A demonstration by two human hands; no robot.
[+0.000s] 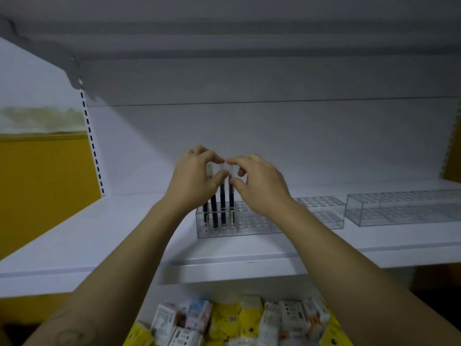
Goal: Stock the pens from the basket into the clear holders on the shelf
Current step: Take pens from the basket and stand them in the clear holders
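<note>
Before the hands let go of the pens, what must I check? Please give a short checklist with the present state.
1. Four pens upright at the left end of the holder: ok.
2. The left hand grips pen tops: ok.
3. The right hand pinches the rightmost top: ok.
4. Pens seated to the bottom: cannot tell.
5. Free holes beside them: ok, many.
6. The right holder empty: ok.

Your left hand [197, 178] and right hand [259, 186] reach forward, fingertips nearly meeting, thumbs and forefingers pinching the pens [222, 196] between them
</note>
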